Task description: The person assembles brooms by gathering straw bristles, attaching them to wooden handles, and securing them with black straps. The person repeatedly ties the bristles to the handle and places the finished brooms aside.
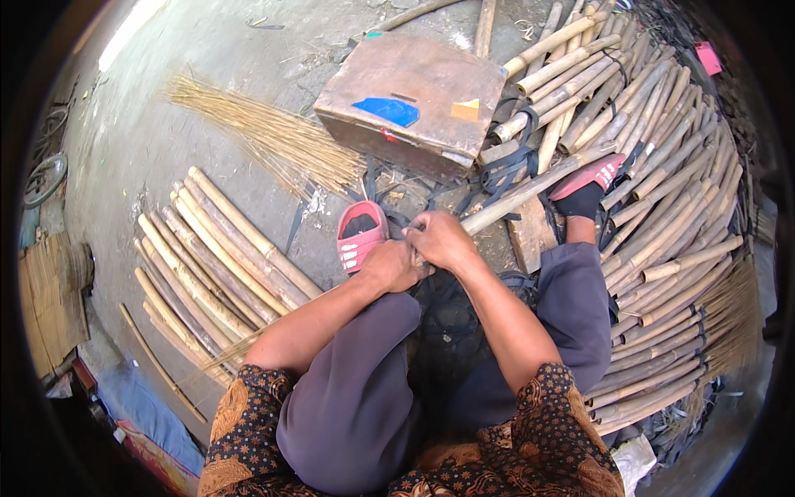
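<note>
In front of my knees, my left hand (391, 263) is closed round the near end of a long bamboo pole (530, 190). Close against it, my right hand (440, 240) has its fingers pinched together over the same end; what lies between those fingertips is hidden. From there the pole slants up to the right, its far part lying by my sandalled right foot (586, 186). Thin straw-coloured bristles (225, 356) stick out past my left forearm, and where they meet the pole is covered by my hands and arm.
A wooden box (397, 74) stands ahead, with a bundle of thin dry stalks (257, 124) beside it. Several bamboo poles (224, 257) lie at left. A large pile of bamboo poles (662, 190) fills the right side. Black strips (507, 170) lie near the box.
</note>
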The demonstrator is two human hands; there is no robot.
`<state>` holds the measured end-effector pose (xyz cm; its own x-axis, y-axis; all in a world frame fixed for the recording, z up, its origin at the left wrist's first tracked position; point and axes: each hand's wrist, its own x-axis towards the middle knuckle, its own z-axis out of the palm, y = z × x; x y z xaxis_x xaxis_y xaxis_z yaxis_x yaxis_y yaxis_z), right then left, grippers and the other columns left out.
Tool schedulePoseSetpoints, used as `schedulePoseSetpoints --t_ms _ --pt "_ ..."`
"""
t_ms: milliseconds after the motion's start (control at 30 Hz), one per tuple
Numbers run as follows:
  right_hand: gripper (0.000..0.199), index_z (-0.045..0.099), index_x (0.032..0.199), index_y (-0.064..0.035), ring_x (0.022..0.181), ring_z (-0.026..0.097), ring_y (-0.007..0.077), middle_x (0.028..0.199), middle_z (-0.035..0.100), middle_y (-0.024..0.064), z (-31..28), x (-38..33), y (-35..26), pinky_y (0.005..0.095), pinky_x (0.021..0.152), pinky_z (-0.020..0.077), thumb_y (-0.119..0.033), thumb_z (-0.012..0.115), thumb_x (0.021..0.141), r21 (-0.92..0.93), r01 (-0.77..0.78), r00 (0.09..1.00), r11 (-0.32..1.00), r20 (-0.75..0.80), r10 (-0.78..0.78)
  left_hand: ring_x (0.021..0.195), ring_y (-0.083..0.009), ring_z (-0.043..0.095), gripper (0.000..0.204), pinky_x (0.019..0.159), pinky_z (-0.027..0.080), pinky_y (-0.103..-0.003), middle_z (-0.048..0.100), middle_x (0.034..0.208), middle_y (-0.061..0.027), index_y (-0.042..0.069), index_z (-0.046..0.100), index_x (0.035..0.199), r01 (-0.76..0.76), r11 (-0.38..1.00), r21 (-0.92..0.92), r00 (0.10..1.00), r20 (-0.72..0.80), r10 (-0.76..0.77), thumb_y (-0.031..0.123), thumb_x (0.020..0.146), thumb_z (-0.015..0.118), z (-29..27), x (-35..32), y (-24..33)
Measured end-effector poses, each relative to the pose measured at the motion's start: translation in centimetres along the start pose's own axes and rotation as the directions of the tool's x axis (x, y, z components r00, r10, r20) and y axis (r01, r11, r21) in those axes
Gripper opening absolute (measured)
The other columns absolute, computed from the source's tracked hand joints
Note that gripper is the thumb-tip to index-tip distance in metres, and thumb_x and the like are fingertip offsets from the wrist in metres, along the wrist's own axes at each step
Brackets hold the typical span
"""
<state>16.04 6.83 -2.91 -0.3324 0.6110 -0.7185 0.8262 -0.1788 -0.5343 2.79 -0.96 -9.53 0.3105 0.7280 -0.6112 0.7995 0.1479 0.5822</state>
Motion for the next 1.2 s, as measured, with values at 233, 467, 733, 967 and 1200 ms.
schedulePoseSetpoints --t_ms 233,467,733,967,1200 --pt "0.029 0.069 0.106 -0.0002 0.068 0.065 0.0089 0.079 0.066 0.0039 3.8 -9.4 4.4 0.0312 0.061 0.0503 -0.022 0.051 0.111 0.781 0.065 0.995 0.621 -0.101 0.023 0.096 -0.0477 0.073 0.056 0.085 0.059 -0.055 0.074 0.1 -0.0309 -0.002 0.063 0.123 0.068 0.997 0.028 0.995 -0.076 -0.066 0.04 0.088 0.077 -0.5 -0.6 0.3" --pt "0.01 0.061 0.098 -0.0041 0.083 0.065 0.044 0.088 0.065 0.0177 4.9 -13.3 2.9 0.0464 0.076 0.0534 -0.009 0.053 0.103 0.276 0.463 0.882 0.843 -0.242 -0.405 0.091 -0.0447 0.075 0.04 0.079 0.061 -0.052 0.074 0.093 -0.0309 -0.003 0.075 0.098 0.092 0.992 0.082 0.994 -0.064 -0.087 0.034 0.086 0.079 -0.2 0.2 0.3" --pt "0.008 0.058 0.098 -0.0081 0.087 0.068 0.0446 0.085 0.066 0.0183 5.4 -18.1 12.6 0.0478 0.076 0.0538 -0.01 0.052 0.103 0.202 0.175 0.982 0.964 -0.106 -0.156 0.075 -0.0272 0.075 0.032 0.072 0.057 -0.041 0.073 0.08 -0.0207 -0.004 0.074 0.099 0.052 0.939 -0.341 0.983 -0.146 -0.108 0.019 0.078 0.081 -6.8 -2.5 2.1" --pt "0.008 0.06 0.098 -0.0096 0.082 0.067 0.0393 0.085 0.067 0.0155 3.4 -3.4 12.7 0.0443 0.07 0.0487 -0.003 0.055 0.098 0.065 0.38 0.847 0.923 -0.427 -0.318 0.071 -0.0201 0.068 0.03 0.071 0.054 -0.037 0.071 0.078 -0.0086 -0.003 0.072 0.099 -0.166 0.876 -0.453 0.932 0.219 0.29 0.017 0.079 0.08 -8.6 -6.9 6.8" --pt "0.032 0.063 0.133 -0.0094 0.117 0.06 0.0446 0.123 0.066 0.0203 0.1 -1.7 5.0 0.0517 0.103 0.0459 -0.021 0.057 0.104 -0.52 0.521 0.447 0.677 -0.508 -0.736 0.078 -0.0245 0.069 0.051 0.075 0.054 -0.04 0.071 0.082 -0.0121 -0.005 0.07 0.093 0.002 0.766 -0.643 0.9 0.335 0.279 0.042 0.083 0.086 -7.8 -5.5 5.7"
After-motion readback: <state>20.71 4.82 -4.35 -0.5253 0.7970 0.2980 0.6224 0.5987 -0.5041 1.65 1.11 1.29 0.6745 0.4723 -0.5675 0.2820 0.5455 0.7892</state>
